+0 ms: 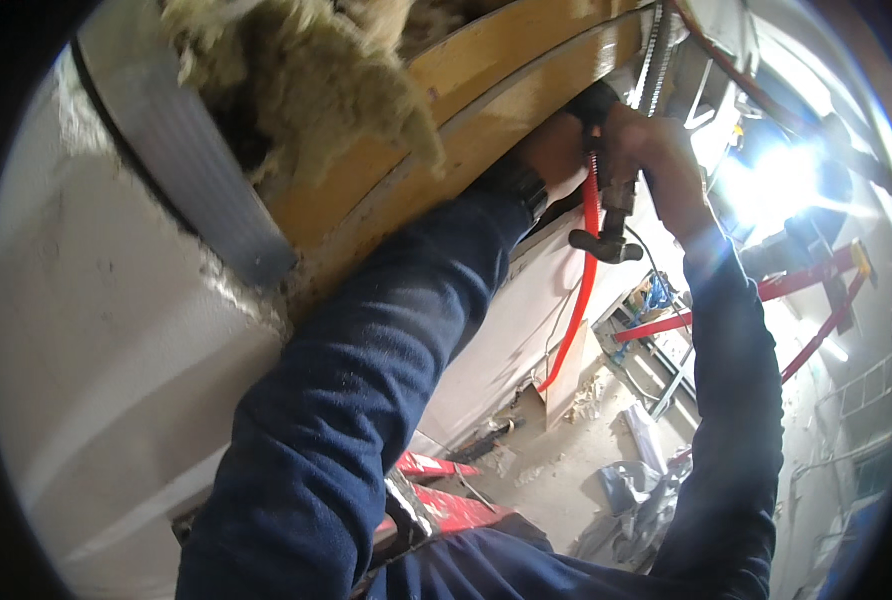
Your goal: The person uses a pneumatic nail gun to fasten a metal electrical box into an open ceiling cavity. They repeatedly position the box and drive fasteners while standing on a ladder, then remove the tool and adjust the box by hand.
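From the head camera, the person stood with both arms raised in dark blue sleeves toward a wooden beam [506, 90] that ran overhead from the lower left up to the upper right. The left hand [551, 150] was up against the beam's lower edge, near its right end, and seemed to be closed about the top of a red pipe [588, 270]; how firmly its fingers pinched I could not tell, since the wrist and a dark watch band hid most of them. The right hand [656, 150] was just beside it, fingers curled tight around a metal tool [611, 225] whose dark crossbar end hung below the fist, touching or almost touching the red pipe. The pipe dropped from the two hands in a long curve down along a pale wall panel toward the floor [556, 470]. A threaded metal rod [651, 60] rose just above the right hand, past the beam's edge. Yellowish insulation wool [306, 70] bulged out above the beam at the upper left, and a grey metal strip [186, 150] ran beside it along the white wall. Far below, the floor was strewn with rubble and crumpled plastic sheeting [641, 490], and red ladder rails [816, 290] leaned at the right, under a glaring work light [776, 185].
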Demonstrator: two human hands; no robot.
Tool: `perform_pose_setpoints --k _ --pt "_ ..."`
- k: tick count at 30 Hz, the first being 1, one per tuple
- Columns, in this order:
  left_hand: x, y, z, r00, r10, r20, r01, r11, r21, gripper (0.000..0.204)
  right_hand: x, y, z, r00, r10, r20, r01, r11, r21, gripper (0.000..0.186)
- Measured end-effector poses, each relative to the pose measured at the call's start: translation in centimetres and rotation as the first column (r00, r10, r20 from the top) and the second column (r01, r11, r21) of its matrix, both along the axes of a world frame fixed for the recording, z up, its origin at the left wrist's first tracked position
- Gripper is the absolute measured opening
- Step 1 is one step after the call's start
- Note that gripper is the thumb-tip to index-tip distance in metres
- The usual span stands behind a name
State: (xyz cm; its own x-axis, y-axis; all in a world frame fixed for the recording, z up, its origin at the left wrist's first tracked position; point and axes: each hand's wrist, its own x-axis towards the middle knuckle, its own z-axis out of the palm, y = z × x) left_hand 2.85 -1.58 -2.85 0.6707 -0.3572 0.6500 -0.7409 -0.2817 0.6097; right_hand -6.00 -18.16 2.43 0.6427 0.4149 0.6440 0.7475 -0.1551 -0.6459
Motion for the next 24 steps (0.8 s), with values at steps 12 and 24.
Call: perform_pose_setpoints --k 12,24 --pt "0.6 0.1 -0.8 0.971 0.182 0.158 -0.204 0.969 0.139 0.027 0.3 0.9 -1.0 1.000 -0.012 -0.024 0.018 0.958 0.285 0.018" --pt "0.0 -0.5 -0.6 0.924 0.300 0.239 -0.326 0.942 0.075 0.035 0.7 0.6 -1.1 0.981 -0.041 0.191 0.006 0.984 0.178 0.006"
